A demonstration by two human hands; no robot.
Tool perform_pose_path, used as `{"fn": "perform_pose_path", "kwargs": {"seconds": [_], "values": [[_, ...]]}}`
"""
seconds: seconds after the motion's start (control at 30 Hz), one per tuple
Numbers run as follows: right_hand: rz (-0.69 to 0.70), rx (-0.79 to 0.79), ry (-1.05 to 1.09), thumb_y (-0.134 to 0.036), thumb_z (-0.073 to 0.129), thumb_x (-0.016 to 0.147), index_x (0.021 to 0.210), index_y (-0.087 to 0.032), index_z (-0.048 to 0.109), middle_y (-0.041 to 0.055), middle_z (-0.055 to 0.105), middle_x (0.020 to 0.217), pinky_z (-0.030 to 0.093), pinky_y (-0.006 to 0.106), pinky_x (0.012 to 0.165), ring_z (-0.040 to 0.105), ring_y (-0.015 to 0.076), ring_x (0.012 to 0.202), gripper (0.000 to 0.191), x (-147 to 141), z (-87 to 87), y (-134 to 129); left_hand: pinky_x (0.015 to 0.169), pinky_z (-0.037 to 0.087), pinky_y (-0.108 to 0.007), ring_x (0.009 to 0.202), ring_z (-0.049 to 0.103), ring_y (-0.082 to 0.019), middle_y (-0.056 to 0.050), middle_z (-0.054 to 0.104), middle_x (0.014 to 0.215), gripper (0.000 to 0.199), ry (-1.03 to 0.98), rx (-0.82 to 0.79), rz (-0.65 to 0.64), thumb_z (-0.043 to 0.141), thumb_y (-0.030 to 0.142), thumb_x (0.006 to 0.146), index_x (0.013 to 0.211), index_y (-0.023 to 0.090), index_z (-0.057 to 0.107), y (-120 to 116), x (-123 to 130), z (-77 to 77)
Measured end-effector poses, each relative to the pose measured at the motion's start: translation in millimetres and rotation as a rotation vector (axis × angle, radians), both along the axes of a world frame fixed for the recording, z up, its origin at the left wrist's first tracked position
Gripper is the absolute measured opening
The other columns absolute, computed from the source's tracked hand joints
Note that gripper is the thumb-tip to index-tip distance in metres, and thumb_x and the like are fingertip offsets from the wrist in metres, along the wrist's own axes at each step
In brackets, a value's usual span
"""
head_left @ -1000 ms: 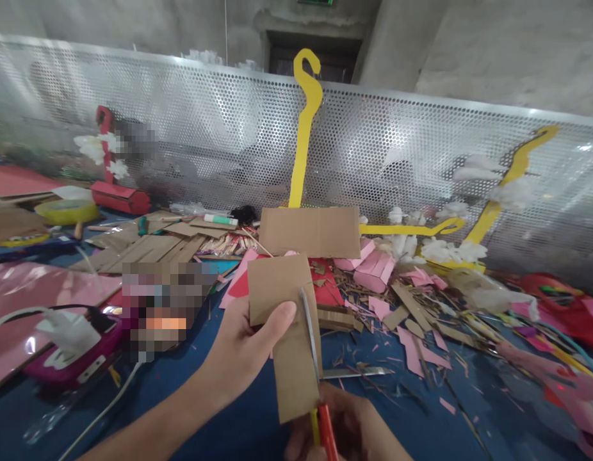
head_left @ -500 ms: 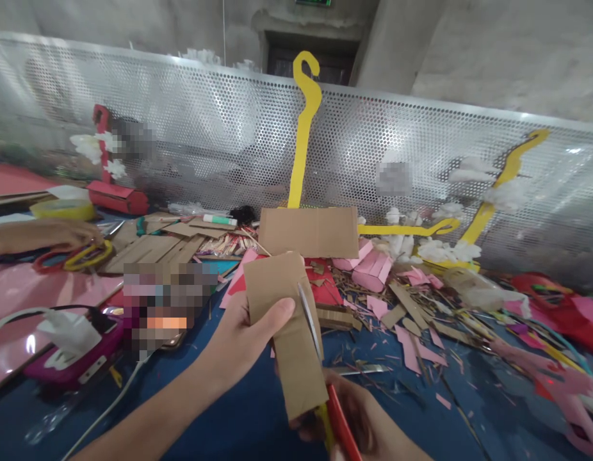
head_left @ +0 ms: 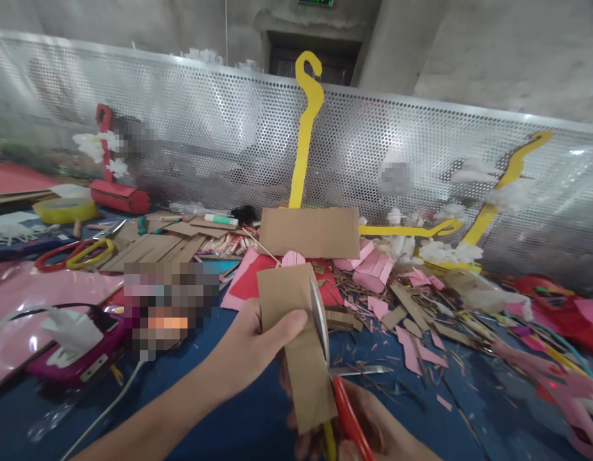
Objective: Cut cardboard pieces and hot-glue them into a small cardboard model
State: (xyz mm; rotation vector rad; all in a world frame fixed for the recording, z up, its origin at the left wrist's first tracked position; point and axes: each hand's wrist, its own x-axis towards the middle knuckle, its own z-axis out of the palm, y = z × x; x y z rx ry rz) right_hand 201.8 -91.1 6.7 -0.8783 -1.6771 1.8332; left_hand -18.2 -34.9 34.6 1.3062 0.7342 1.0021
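My left hand (head_left: 260, 342) grips a rectangular piece of brown cardboard (head_left: 287, 285), its thumb flat across the front and the other fingers mostly behind. My right hand (head_left: 373, 419) is closed around the handles of scissors (head_left: 349, 413), one red and one yellow. A metal blade runs up along the cardboard's right edge; the other blade is hidden, as are several right-hand fingers. Beyond the cardboard, a brown cardboard box (head_left: 310, 234) stands with a yellow hook-topped strip (head_left: 303, 147) rising behind it.
Pink and brown scraps (head_left: 412, 349) litter the blue table (head_left: 219, 397). On the left are a purple power strip (head_left: 80, 352), a second pair of scissors (head_left: 89, 253) and yellow tape (head_left: 66, 210). A pink glue gun (head_left: 551, 378) lies right. A perforated metal screen (head_left: 219, 141) stands behind.
The cardboard and scissors have shifted slightly right and down, and the blade has gone from across the cardboard to its right edge. Another person's hand has left the scissors at far left.
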Motion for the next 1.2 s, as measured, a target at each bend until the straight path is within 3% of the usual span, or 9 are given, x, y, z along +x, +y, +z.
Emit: {"fn": "perform_pose_path", "kwargs": {"seconds": [0.1,0.2,0.3,0.5,0.63,0.83,1.07,1.2], "values": [[-0.007,-0.046,0.05,-0.069,0.081,0.076,0.135,-0.018,0.059,0.0113,0.071,0.111,0.057,0.047,0.098,0.072,0.0299,0.107,0.081,-4.5,-2.1,4.5,0.047,0.054,-0.027,0.047,0.063,-0.015,-0.002,0.069,0.063,0.037,-0.026,-0.046,0.04,0.068,0.054,0.091,0.09,0.017,0.069,0.9,0.9,2.8],[-0.021,-0.074,0.094,-0.064,0.082,0.078,0.13,-0.017,0.061,0.0107,0.072,0.108,0.057,0.047,0.098,0.073,0.0292,0.105,0.073,-6.8,-4.8,4.1,0.05,0.054,-0.026,0.05,0.063,-0.015,-0.003,0.068,0.063,0.038,-0.029,-0.08,0.042,0.069,0.055,0.089,0.086,0.017,0.069,1.3,0.5,3.1],[-0.073,-0.117,0.126,-0.06,0.082,0.081,0.131,-0.018,0.06,0.0116,0.073,0.114,0.055,0.047,0.103,0.073,0.029,0.112,0.069,-8.5,-7.2,0.2,0.05,0.053,-0.025,0.05,0.062,-0.014,-0.003,0.068,0.064,0.038,-0.038,-0.086,0.033,0.069,0.055,0.09,0.085,0.017,0.069,1.6,0.3,1.6],[-0.054,-0.294,0.138,-0.058,0.091,0.07,0.134,-0.02,0.06,0.0134,0.072,0.127,0.053,0.042,0.108,0.071,0.0299,0.12,0.08,-12.7,-12.1,0.9,0.051,0.052,-0.025,0.053,0.06,-0.014,-0.001,0.065,0.067,0.04,-0.013,-0.072,0.078,0.072,0.057,0.086,0.084,0.017,0.068,1.0,3.5,0.5],[-0.072,-0.232,0.156,-0.055,0.088,0.077,0.129,-0.019,0.061,0.0111,0.076,0.111,0.057,0.04,0.099,0.075,0.0289,0.111,0.07,-12.0,-15.2,-0.8,0.055,0.052,-0.024,0.06,0.061,-0.015,-0.002,0.067,0.069,0.037,0.028,-0.026,0.137,0.073,0.053,0.086,0.084,0.016,0.07,3.8,1.2,-0.8],[-0.109,-0.198,0.144,-0.057,0.087,0.076,0.125,-0.02,0.061,0.0091,0.076,0.104,0.059,0.041,0.093,0.077,0.0292,0.104,0.067,-10.2,-19.1,-2.9,0.05,0.049,-0.026,0.048,0.057,-0.013,-0.001,0.064,0.059,0.041,-0.026,-0.007,0.151,0.07,0.054,0.09,0.074,0.017,0.067,8.5,-3.9,0.2],[-0.066,-0.139,0.202,-0.06,0.082,0.081,0.131,-0.017,0.058,0.0139,0.073,0.118,0.058,0.046,0.096,0.074,0.0291,0.109,0.07,-8.5,-22.4,2.8,0.06,0.054,-0.025,0.063,0.065,-0.015,-0.004,0.069,0.073,0.036,-0.224,-0.213,0.162,0.079,0.05,0.083,0.086,0.016,0.068,3.4,5.8,1.4],[-0.047,-0.161,0.168,-0.06,0.083,0.081,0.133,-0.017,0.058,0.015,0.071,0.125,0.057,0.045,0.099,0.074,0.028,0.108,0.072,-9.2,-22.1,2.6,0.065,0.056,-0.027,0.07,0.069,-0.018,-0.006,0.073,0.083,0.039,-0.233,-0.226,0.152,0.078,0.053,0.084,0.095,0.016,0.071,2.7,8.3,-2.4]]}}
